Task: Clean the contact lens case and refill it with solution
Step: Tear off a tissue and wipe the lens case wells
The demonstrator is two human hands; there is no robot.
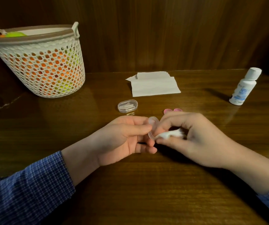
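Nearest the camera, two blue checked sleeves (28,190) come in from the lower corners, forearms bare above a dark wooden worktop (130,192). The left hand (122,138) has its grip closed on a small clear lens case (153,127), thumb and forefinger pinching its edge so that it stands tilted between the two hands. The right hand (193,138) has its grip curled round a crumpled white tissue wad (171,134), thumb and fingers pressing the wad against the lower rim of the case; the two hands meet there, just above the wood.

Just behind the right hand's knuckles lie two pink caps (172,110), side by side and partly hidden by the fingers. To the left of them, a little further back, sits a clear oval box (127,106) with something pale inside that is too small to make out. Beyond that lies a folded white paper towel (154,84), flat near the back edge. Well off to the right stands a white solution bottle (244,86) with a blue label, cap on. At the far left stands a white perforated basket (49,51) with a brown rim, orange and yellow-green showing through its holes.
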